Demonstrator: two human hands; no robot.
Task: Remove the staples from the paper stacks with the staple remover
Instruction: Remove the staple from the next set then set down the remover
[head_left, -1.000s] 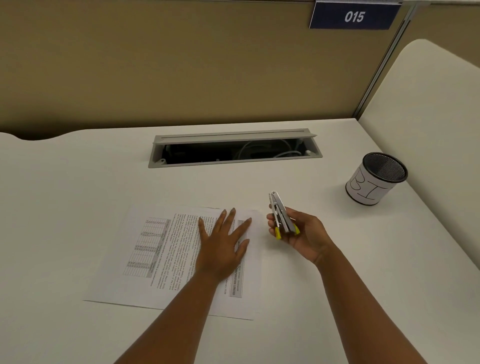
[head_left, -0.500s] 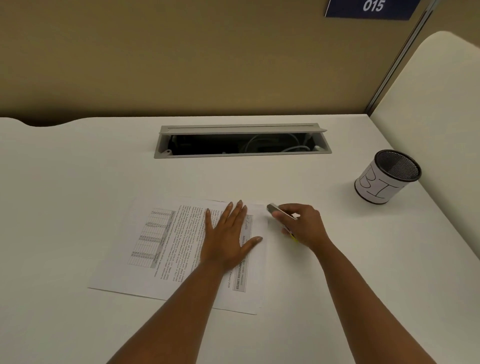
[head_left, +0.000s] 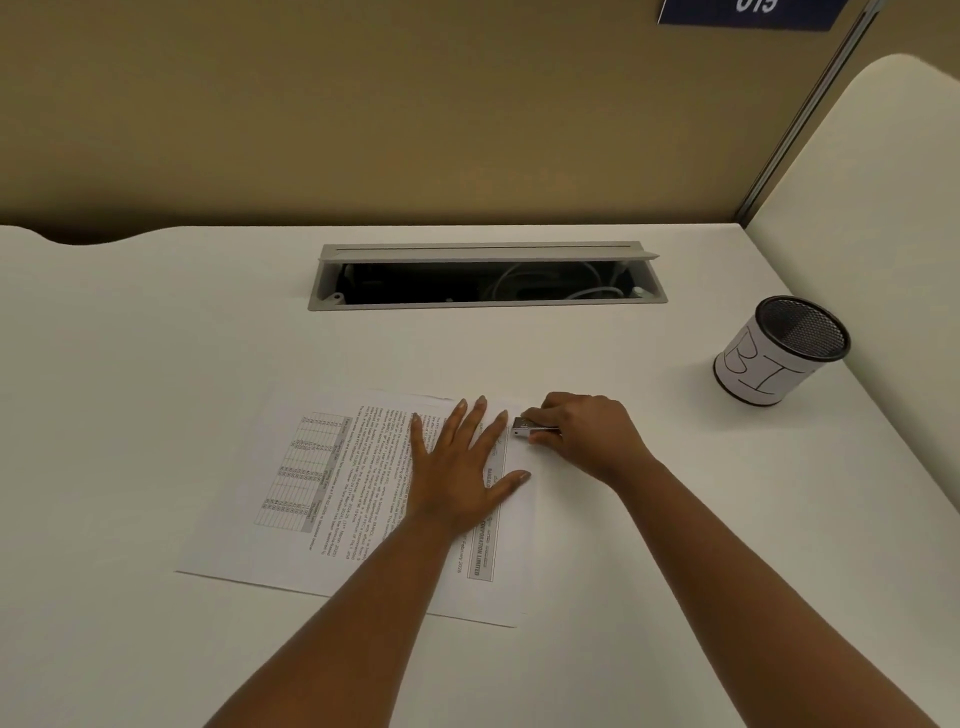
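Observation:
A printed paper stack lies on the white desk, turned sideways with its header along the right edge. My left hand presses flat on the stack, fingers spread. My right hand holds a silver staple remover low against the stack's far right corner, its metal tip pointing left at the paper. The staple itself is too small to see.
A black mesh cup with a white paper label stands at the right of the desk. An open grey cable tray is set into the desk behind the paper. A tan partition wall rises behind, a cream panel at right.
My right hand has lowered the staple remover from the air to the paper's far right corner. My left hand stays flat on the stack.

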